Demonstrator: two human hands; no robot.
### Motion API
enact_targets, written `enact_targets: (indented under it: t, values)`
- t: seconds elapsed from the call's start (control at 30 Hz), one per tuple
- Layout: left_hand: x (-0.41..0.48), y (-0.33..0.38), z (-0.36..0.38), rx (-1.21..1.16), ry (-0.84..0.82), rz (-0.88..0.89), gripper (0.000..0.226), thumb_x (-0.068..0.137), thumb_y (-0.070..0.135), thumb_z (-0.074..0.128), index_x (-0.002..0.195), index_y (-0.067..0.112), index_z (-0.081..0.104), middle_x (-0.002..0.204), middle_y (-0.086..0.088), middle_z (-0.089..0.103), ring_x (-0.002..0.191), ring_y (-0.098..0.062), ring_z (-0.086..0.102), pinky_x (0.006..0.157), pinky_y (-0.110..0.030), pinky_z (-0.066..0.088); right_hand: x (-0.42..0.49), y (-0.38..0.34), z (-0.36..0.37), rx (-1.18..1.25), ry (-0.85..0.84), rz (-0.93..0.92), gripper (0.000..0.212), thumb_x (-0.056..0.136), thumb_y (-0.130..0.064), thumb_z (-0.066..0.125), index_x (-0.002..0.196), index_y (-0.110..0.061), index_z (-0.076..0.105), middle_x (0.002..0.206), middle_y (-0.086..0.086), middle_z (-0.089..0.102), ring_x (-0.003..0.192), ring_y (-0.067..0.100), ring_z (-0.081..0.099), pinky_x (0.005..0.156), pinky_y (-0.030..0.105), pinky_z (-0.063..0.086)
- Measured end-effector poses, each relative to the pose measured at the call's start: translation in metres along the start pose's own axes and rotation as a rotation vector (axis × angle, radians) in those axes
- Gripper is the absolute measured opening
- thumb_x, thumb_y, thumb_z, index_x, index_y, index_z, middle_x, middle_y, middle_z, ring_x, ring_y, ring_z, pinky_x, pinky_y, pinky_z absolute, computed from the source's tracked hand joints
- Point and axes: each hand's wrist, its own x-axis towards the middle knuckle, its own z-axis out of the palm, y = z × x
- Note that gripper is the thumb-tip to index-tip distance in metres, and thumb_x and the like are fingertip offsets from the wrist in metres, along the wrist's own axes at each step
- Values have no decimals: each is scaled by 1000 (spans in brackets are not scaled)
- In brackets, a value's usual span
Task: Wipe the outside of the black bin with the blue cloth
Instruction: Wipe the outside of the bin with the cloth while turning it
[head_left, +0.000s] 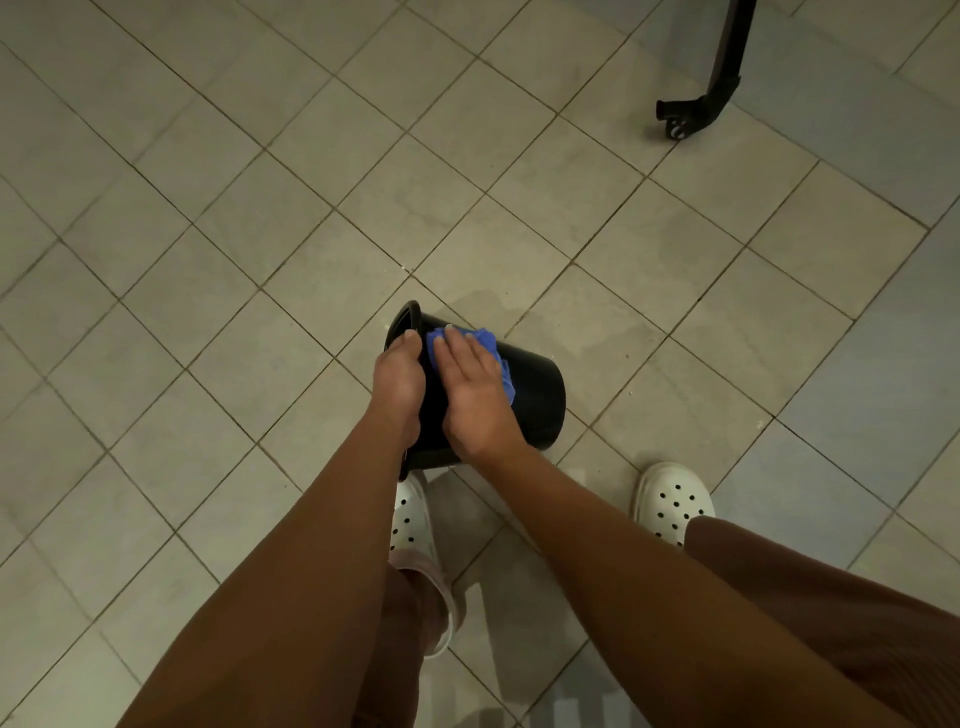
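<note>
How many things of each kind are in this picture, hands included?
Black bin: 1
Blue cloth: 1
Hands: 2 (left hand, right hand)
White clogs: 2
Black wheeled leg: 1
Total: 7

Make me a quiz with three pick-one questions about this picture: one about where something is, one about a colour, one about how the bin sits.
1. Where is the blue cloth?
A) under a shoe
B) on the side of the black bin, under the right hand
C) on a hook

2. What colour are the shoes?
A) white
B) red
C) green

3. How does the bin sit?
A) upright
B) tipped on its side
C) upside down

Answers:
1 B: the right hand presses the cloth flat on the bin's wall.
2 A: both shoes are white with dark holes.
3 B: its rim faces sideways, gripped by the left hand.
</note>
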Motion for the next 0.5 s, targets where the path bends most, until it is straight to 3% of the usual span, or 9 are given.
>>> enact_targets:
  t: [0.1, 0.23, 0.33, 0.4, 0.5]
  values:
    - [0, -1, 0, -7, 11, -21, 43, 102, 38, 41, 130, 13, 62, 116, -15, 68, 108, -32, 64, 99, -48, 50, -11, 3, 4, -24, 37, 29, 71, 87, -3, 48, 148, -13, 14, 157, 6, 9, 144, 24, 0, 118, 42, 0]
    - [5, 0, -8, 6, 39, -44, 44, 103, 40, 40, 124, 8, 62, 111, -17, 69, 103, -34, 66, 98, -50, 51, -53, 8, 26, -27, 21, -117, 61, 83, -8, 35, 143, -12, 30, 151, 8, 28, 142, 28, 11, 113, 53, 9]
    - [4, 0, -9, 1, 16, -40, 43, 104, 40, 39, 120, 7, 61, 107, -16, 68, 96, -30, 67, 90, -45, 53, -54, 15, 26, -90, 22, -211, 63, 80, -4, 45, 141, -12, 32, 148, 9, 34, 140, 28, 17, 110, 54, 7]
    - [4, 0, -6, 12, -4, -26, 45, 103, 42, 39, 122, 7, 61, 109, -15, 68, 101, -30, 66, 95, -45, 52, -41, 8, 20, -74, 31, -180, 68, 79, -2, 54, 143, -11, 30, 150, 10, 31, 141, 30, 17, 112, 53, 10]
    - [1, 0, -1, 11, -20, -2, 45, 104, 40, 38, 128, 11, 62, 117, -14, 68, 109, -29, 65, 100, -45, 50, -10, 3, 2, -36, 8, -80, 70, 86, -2, 50, 147, -11, 17, 156, 8, 14, 144, 26, 4, 117, 47, 3]
